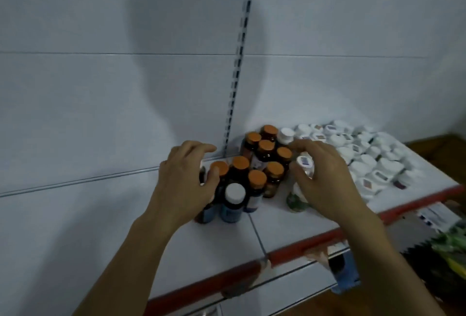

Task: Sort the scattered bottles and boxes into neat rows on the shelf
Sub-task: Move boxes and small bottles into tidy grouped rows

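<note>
A tight cluster of dark bottles with orange caps [266,145] stands on the white shelf [227,245] near the back wall. At its front is a blue-labelled bottle with a white cap [234,193]. My left hand [184,184] curls round a dark bottle [205,212] on the cluster's left edge, with its thumb against an orange cap [220,166]. My right hand [327,179] grips a white-capped bottle with a green label [297,201] just right of the cluster. Its fingertips reach towards another white-capped bottle [286,135].
Several white-capped bottles [363,161] fill the right part of the shelf in rows. The shelf has a red front edge [315,242]. A slotted upright rail [239,63] runs up the white back panel. Packages and greenery [451,245] lie below right.
</note>
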`<action>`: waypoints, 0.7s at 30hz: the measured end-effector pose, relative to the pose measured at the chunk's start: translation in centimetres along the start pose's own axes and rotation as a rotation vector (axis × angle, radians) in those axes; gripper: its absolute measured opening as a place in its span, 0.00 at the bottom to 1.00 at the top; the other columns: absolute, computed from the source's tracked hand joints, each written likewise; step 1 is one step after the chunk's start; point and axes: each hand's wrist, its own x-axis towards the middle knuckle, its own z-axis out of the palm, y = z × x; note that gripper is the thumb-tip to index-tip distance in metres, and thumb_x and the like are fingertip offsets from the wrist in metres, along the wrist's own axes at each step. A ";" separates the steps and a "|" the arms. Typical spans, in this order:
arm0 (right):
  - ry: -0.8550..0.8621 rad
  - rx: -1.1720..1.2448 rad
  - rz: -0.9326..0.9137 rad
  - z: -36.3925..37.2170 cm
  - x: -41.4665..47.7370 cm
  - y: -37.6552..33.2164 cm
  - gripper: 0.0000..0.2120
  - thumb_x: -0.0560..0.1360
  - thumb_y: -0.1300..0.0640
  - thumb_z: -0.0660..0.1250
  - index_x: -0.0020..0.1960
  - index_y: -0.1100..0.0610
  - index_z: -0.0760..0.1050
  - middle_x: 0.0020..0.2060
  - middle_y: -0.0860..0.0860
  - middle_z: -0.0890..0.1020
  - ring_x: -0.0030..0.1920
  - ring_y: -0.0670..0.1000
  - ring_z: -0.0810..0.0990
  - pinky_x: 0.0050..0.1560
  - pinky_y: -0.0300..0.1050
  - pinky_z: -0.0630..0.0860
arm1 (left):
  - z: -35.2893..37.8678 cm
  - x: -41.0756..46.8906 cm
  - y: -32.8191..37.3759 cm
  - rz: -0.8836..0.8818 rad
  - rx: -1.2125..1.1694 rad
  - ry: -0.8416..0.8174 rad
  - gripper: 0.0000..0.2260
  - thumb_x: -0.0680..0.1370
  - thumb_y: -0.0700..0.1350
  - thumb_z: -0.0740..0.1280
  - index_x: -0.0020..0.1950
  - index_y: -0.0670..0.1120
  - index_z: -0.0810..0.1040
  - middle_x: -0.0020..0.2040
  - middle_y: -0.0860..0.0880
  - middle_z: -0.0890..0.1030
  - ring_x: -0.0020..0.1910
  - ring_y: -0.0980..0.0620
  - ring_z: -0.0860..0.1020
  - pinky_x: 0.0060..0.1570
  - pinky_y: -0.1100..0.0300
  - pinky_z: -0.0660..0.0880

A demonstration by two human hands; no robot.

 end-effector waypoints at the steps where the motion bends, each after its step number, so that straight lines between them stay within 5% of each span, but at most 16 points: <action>1: 0.006 0.002 0.013 -0.8 -0.6 2.2 0.16 0.79 0.60 0.70 0.66 0.56 0.77 0.58 0.54 0.81 0.60 0.58 0.75 0.59 0.45 0.68 | 1.6 0.4 1.9 0.021 0.021 -0.005 0.15 0.80 0.50 0.68 0.67 0.52 0.77 0.65 0.54 0.74 0.64 0.50 0.71 0.61 0.48 0.71; 5: 0.069 0.073 0.113 -4.1 -3.0 11.7 0.16 0.78 0.60 0.71 0.65 0.54 0.78 0.60 0.50 0.81 0.62 0.53 0.75 0.62 0.44 0.69 | 7.9 2.3 8.6 0.111 0.186 -0.047 0.17 0.78 0.49 0.70 0.67 0.50 0.78 0.67 0.49 0.73 0.68 0.45 0.68 0.63 0.41 0.70; 9: 0.234 0.154 0.229 -7.6 -5.2 21.7 0.12 0.77 0.61 0.72 0.59 0.51 0.79 0.53 0.44 0.81 0.54 0.44 0.76 0.54 0.39 0.71 | 13.1 5.5 14.5 0.153 0.262 -0.065 0.17 0.78 0.51 0.70 0.66 0.51 0.78 0.67 0.48 0.73 0.69 0.44 0.67 0.62 0.41 0.66; 12: 0.271 0.117 0.405 -9.6 -5.6 29.3 0.11 0.77 0.60 0.72 0.58 0.51 0.79 0.51 0.48 0.81 0.50 0.47 0.79 0.46 0.39 0.72 | 16.8 7.9 19.1 0.226 0.250 -0.135 0.17 0.78 0.51 0.69 0.67 0.51 0.77 0.67 0.49 0.73 0.69 0.45 0.67 0.63 0.42 0.66; 18: -0.138 0.077 0.539 -9.0 -3.1 37.4 0.21 0.78 0.46 0.71 0.69 0.43 0.73 0.47 0.50 0.82 0.48 0.52 0.80 0.47 0.47 0.77 | 24.3 14.3 26.1 0.368 0.434 -0.333 0.17 0.82 0.53 0.62 0.71 0.56 0.71 0.69 0.52 0.72 0.70 0.47 0.66 0.65 0.46 0.63; 21: -0.102 0.093 0.509 -7.5 -3.7 38.2 0.18 0.78 0.41 0.68 0.67 0.39 0.73 0.50 0.46 0.82 0.48 0.48 0.80 0.46 0.47 0.80 | 28.1 17.8 28.2 0.432 0.556 -0.452 0.17 0.83 0.49 0.61 0.73 0.56 0.70 0.69 0.51 0.74 0.69 0.46 0.69 0.64 0.45 0.65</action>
